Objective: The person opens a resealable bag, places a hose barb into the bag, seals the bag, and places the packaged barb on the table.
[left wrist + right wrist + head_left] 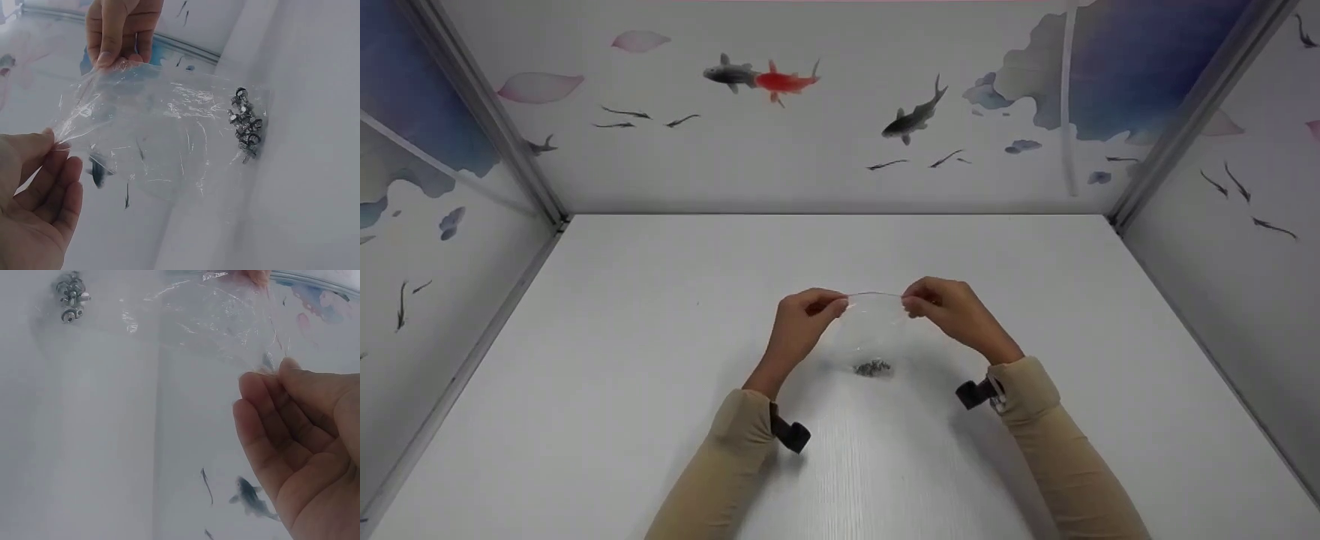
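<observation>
A clear plastic bag (pixel 163 129) hangs between both hands, its top edge stretched from one to the other. My left hand (pixel 804 319) pinches one top corner between thumb and fingers. At the opposite corner my right hand (pixel 952 311) pinches the edge the same way. Small silvery metal screws (pixel 246 126) lie bunched at the bottom of the bag. In the head view the screws show as a dark cluster low between the hands, close over the table. The right wrist view shows the right thumb and forefinger meeting on the film.
The white table (pixel 585 360) spreads out around the hands. Behind it stands a back wall (pixel 825 165) printed with fish and petals, and printed side panels rise at left and right. Each wrist carries a small black camera (pixel 791 435) on the sleeve cuff.
</observation>
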A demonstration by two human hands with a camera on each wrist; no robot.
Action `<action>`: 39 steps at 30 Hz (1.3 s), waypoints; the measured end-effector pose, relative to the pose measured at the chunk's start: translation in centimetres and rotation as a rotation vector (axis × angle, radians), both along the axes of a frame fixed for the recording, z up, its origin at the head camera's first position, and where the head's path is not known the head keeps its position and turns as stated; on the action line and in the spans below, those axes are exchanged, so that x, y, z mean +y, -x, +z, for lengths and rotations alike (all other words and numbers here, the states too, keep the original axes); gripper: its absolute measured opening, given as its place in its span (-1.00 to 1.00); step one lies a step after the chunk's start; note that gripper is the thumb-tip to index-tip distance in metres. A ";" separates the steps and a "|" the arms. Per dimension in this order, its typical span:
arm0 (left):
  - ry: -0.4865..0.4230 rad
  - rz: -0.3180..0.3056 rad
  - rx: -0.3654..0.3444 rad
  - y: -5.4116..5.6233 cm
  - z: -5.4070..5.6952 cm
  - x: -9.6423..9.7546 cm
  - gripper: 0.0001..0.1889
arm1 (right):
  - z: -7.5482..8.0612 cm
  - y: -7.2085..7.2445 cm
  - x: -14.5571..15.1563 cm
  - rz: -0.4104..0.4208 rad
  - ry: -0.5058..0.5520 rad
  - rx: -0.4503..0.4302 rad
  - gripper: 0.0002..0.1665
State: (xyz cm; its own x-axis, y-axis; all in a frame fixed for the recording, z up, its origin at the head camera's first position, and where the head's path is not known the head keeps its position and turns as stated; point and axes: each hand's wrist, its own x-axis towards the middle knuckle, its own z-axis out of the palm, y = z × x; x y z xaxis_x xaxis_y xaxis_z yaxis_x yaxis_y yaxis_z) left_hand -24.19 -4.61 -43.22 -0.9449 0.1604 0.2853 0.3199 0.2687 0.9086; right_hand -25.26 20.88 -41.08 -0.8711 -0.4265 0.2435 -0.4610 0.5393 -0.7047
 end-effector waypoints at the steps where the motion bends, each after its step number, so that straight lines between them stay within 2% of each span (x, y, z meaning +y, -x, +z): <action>1: -0.012 -0.007 -0.004 -0.1 0.1 0.0 -0.79 | 0.1 0.0 0.1 0.007 -0.001 0.012 -0.76; 3: -0.036 -0.017 -0.001 -0.3 0.2 0.1 -0.80 | 0.4 0.0 0.1 0.015 -0.004 0.027 -0.78; 5: -0.055 -0.021 0.016 0.2 -0.6 0.1 -0.80 | 0.5 -0.1 0.2 0.023 -0.004 0.040 -0.81; 9: -0.068 -0.023 0.058 0.1 -0.7 0.0 -0.82 | 0.8 -0.2 0.2 0.027 -0.032 0.066 -0.83; 18: 0.029 -0.005 0.175 0.5 -0.9 0.0 -0.83 | 1.3 -0.3 -0.3 0.040 -0.120 0.124 -0.85; 24: 0.059 0.011 0.237 0.6 -1.1 0.1 -0.85 | 1.1 -0.4 -0.6 0.032 -0.140 0.149 -0.86; 32: 0.084 0.007 0.241 0.7 -1.3 0.3 -0.86 | 0.6 -0.3 -0.6 0.024 -0.120 0.165 -0.87; 39: 0.090 -0.014 0.206 0.7 -1.1 0.6 -0.91 | 0.6 -0.1 -0.8 0.019 -0.075 0.129 -0.86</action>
